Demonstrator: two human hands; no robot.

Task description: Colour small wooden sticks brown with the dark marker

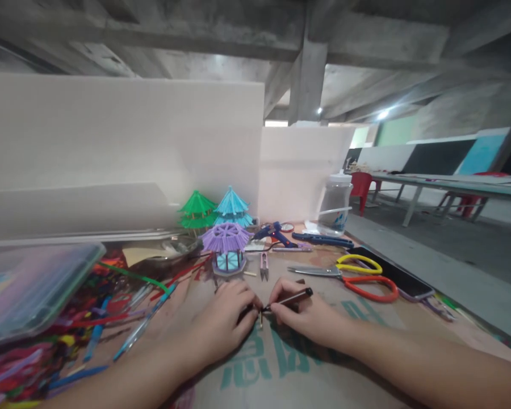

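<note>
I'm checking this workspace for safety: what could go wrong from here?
The pen in the right hand points close to the left hand, so a slip might mark it. The purple-roofed model stands just beyond that hand and could get knocked. The glue gun shows a red light, so it may be hot.

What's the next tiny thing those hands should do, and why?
I'd make a small mark: the right hand could gently move the dark pen on the little stick, because the pen's tip seems to be right at it, and the left hand looks close enough to steady it.
</note>
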